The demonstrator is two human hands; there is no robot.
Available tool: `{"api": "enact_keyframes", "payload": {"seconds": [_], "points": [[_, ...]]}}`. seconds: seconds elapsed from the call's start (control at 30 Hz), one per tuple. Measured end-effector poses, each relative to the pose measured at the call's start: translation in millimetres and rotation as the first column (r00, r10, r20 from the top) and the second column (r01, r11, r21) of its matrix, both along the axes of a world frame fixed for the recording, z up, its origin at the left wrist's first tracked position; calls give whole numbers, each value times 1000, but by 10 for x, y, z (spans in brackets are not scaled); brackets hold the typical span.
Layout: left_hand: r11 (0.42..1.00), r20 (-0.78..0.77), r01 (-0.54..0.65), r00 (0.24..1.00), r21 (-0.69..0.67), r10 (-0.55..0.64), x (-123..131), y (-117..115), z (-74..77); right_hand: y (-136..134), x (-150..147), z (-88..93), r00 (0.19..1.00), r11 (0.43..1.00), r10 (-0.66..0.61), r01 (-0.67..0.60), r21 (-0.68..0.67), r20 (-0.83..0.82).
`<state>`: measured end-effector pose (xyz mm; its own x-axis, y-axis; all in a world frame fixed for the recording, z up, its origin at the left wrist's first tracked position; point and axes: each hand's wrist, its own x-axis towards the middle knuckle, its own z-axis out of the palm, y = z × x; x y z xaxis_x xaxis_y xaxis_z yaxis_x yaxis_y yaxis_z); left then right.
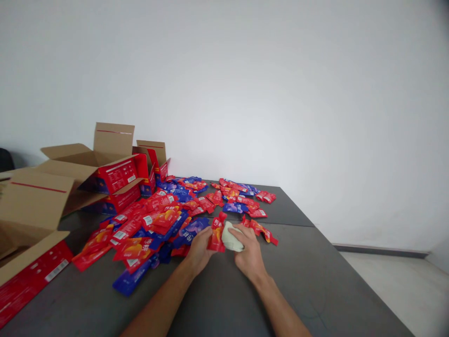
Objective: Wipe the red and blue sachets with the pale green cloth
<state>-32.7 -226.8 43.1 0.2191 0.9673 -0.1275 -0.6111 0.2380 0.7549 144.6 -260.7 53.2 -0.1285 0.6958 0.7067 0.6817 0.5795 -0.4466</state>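
Note:
My left hand point(199, 250) is closed on a red sachet point(217, 234) that stands up between my two hands. My right hand point(249, 255) is closed on a pale, whitish pouch point(231, 238) pressed against that sachet. Both hands rest on the dark grey table point(315, 276) at the near edge of a wide spread of red and blue sachets point(168, 215). A single blue sachet point(131, 281) lies nearest to my left forearm.
Open cardboard boxes with red printed sides stand at the left: one at the near left point(31, 234) and others further back point(105, 173). A second heap of sachets point(242, 194) lies at the far side. A white wall rises behind, and light floor point(403, 285) shows on the right.

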Motion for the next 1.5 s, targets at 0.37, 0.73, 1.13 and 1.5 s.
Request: {"api": "enact_keyframes", "payload": {"seconds": [0.37,0.73,1.13,1.5], "points": [[956,-138,91,989,277,-54,28,-94,109,-114,-203,23,982,995,91,-83,-56,167],[925,-42,280,959,257,-279,95,-222,164,-100,-94,91,964,993,-117,119,8,237],[992,88,-53,995,117,43,-56,65,39,-113,-160,50,993,994,56,-45,-99,106],[989,53,-124,991,82,120,-30,23,43,-143,-261,-38,986,986,164,-165,-27,-33]]}}
